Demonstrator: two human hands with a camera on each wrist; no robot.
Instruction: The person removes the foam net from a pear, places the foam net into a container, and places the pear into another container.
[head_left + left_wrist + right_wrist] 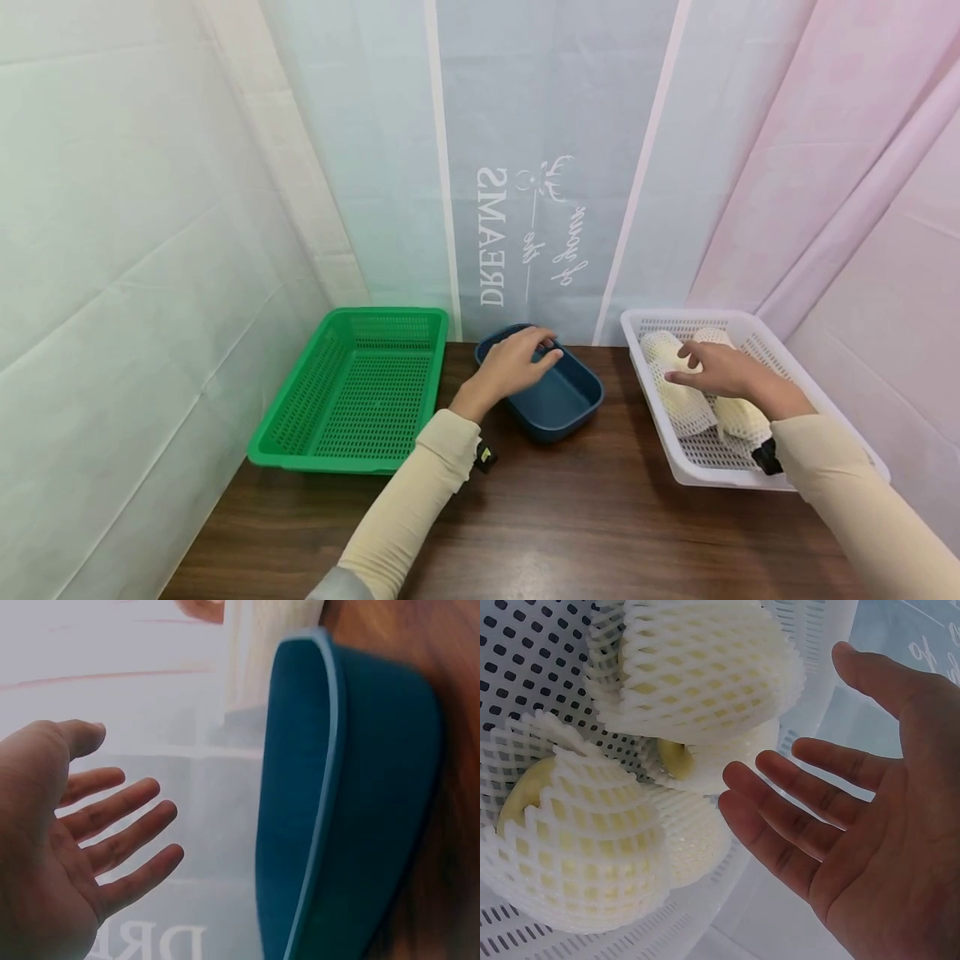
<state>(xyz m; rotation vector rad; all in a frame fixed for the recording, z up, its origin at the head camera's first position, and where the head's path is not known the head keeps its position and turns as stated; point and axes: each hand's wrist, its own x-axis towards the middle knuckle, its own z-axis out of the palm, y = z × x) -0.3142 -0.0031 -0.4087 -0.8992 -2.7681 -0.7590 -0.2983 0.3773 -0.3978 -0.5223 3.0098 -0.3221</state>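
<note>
Our sleeves (847, 479) lead to parted fingers (787, 814): tub (553, 407) below left hand (513, 364), netted fruit (705, 671) below right hand (723, 368), none yet lifted, all seemingly left.

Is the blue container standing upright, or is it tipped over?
Upright: in the head view, the blue container stands on the table, its opening facing up below the left hand.

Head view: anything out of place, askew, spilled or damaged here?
Nothing looks spilled or damaged. The blue basin sits diagonally between the green basket and white basket, and the lettering on the backdrop cloth runs sideways.
</note>
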